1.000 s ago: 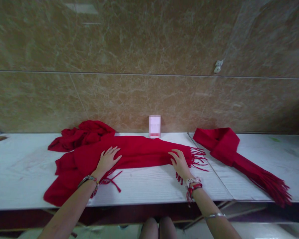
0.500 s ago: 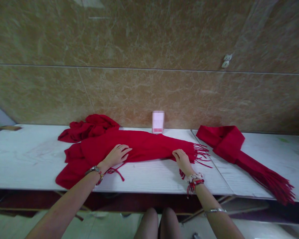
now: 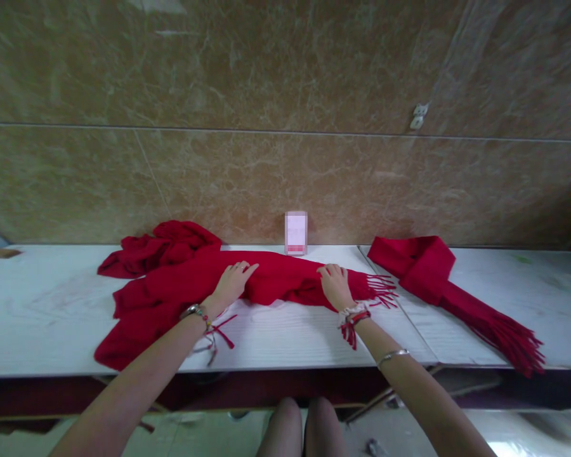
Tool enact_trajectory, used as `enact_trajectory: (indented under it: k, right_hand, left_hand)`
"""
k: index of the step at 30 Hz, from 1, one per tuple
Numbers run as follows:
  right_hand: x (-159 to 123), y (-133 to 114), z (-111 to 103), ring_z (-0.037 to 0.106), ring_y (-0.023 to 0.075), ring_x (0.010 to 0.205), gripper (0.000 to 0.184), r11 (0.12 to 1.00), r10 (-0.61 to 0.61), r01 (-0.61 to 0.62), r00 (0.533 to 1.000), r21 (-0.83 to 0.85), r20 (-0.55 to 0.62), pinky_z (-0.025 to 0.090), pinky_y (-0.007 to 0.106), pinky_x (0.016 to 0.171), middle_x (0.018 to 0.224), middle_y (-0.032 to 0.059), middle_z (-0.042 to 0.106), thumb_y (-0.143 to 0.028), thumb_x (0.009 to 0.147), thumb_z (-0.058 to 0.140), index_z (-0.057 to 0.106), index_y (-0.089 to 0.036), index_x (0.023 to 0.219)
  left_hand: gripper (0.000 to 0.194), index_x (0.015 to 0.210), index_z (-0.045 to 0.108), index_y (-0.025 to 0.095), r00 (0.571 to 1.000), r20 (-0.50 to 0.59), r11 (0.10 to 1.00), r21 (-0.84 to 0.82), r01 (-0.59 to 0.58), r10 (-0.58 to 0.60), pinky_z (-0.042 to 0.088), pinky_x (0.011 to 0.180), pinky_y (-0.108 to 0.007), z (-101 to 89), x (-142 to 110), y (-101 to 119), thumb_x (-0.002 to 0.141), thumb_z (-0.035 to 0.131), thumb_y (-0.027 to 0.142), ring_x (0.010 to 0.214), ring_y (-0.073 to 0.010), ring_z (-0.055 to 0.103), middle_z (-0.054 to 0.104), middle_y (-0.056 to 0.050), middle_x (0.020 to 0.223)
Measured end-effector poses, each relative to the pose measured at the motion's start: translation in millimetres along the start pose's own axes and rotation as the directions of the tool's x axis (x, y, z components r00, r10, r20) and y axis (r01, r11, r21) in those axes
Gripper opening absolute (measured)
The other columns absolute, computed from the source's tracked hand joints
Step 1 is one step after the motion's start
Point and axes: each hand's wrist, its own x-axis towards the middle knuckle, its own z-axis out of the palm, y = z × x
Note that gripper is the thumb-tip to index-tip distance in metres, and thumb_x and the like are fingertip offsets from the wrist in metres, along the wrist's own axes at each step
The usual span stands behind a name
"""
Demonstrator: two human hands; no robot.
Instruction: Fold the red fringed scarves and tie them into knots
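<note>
A red fringed scarf [image 3: 280, 276] lies lengthwise across the white table, its front edge turned up and rumpled between my hands. My left hand [image 3: 233, 282] is on the scarf's middle, fingers curled into the cloth and the thumb pointing right. Near the fringed right end, my right hand [image 3: 335, 285] grips the scarf with bent fingers; its fingertips are partly hidden in the fabric. To the left the cloth spreads in loose folds, and a few tassels stick out in front of my left wrist.
A crumpled heap of red cloth [image 3: 171, 244] rests against the marbled wall [image 3: 266, 178]. Another red scarf [image 3: 428, 279], folded into a loop, lies at the right. A small blurred white card [image 3: 295, 231] stands at the wall. The white table [image 3: 285, 343] has a seam right of centre.
Both hands went from lying spread on the scarf to curled fingers. The scarf's front edge has come up and back, and the cloth is narrower and bunched. The camera view shifted slightly.
</note>
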Motion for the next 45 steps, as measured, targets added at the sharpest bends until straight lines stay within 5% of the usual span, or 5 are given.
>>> enact_trajectory:
  k: [6, 18, 29, 38, 45]
  right_hand:
    - [-49, -27, 1, 0.051, 0.022, 0.086, 0.018, 0.957, -0.222, 0.243, 0.965, -0.161, 0.141, 0.037, 0.034, 0.073, 0.092, 0.0085, 0.06, -0.017, 0.083, 0.047, 0.062, -0.02, 0.092]
    - [-34, 7, -26, 0.053, 0.0188, 0.085, 0.02, 0.98, -0.188, 0.188, 0.982, 0.072, -0.002, 0.043, 0.033, 0.075, 0.088, 0.0074, 0.059, -0.012, 0.085, 0.038, 0.058, -0.019, 0.082]
    - [-59, -70, -1, 0.053, 0.0245, 0.095, 0.023, 0.991, -0.057, 0.055, 0.998, -0.119, -0.011, 0.04, 0.038, 0.08, 0.105, 0.0123, 0.059, -0.023, 0.08, 0.053, 0.055, -0.015, 0.102]
    - [-54, 4, -38, 0.056, 0.0216, 0.079, 0.016, 0.969, 0.067, -0.082, 0.995, -0.232, -0.07, 0.038, 0.035, 0.076, 0.079, 0.0072, 0.063, -0.012, 0.082, 0.044, 0.058, -0.018, 0.078]
    - [-81, -41, -29, 0.051, 0.0253, 0.099, 0.041, 0.988, -0.154, 0.152, 0.982, 0.023, 0.109, 0.041, 0.038, 0.079, 0.108, 0.0106, 0.058, -0.035, 0.074, 0.062, 0.052, -0.017, 0.109]
  left_hand:
    - [0.032, 0.112, 0.056, 0.021, 0.885, 0.112, 0.892, -0.083, -0.445, 0.452, 0.04, 0.087, -0.032, 4.5, -20, 23, 0.082, 0.049, 0.017, 0.099, -0.0203, 0.054, 0.06, -0.007, 0.108]
    - [0.035, 0.115, 0.054, 0.019, 0.962, 0.025, 0.906, -0.343, -0.248, 0.273, 0.042, 0.087, -0.024, -10.7, -13, 20, 0.085, 0.037, 0.012, 0.097, -0.0135, 0.058, 0.063, -0.003, 0.11]
    - [0.023, 0.088, 0.064, 0.016, 0.973, 0.024, 0.824, -0.537, -0.182, 0.231, 0.042, 0.073, -0.021, -55.9, -5, 56, 0.084, 0.043, 0.021, 0.077, -0.0146, 0.062, 0.069, -0.003, 0.087]
    - [0.025, 0.082, 0.064, 0.016, 0.894, 0.111, 0.761, -0.577, -0.298, 0.435, 0.038, 0.064, -0.018, -45.3, -17, 41, 0.085, 0.041, 0.026, 0.066, -0.0112, 0.057, 0.066, -0.002, 0.077]
    - [0.027, 0.07, 0.06, 0.014, 0.906, 0.06, 0.665, -0.699, -0.262, 0.42, 0.036, 0.059, -0.017, -42.5, -10, 55, 0.083, 0.041, 0.027, 0.058, -0.009, 0.048, 0.058, 0.001, 0.064]
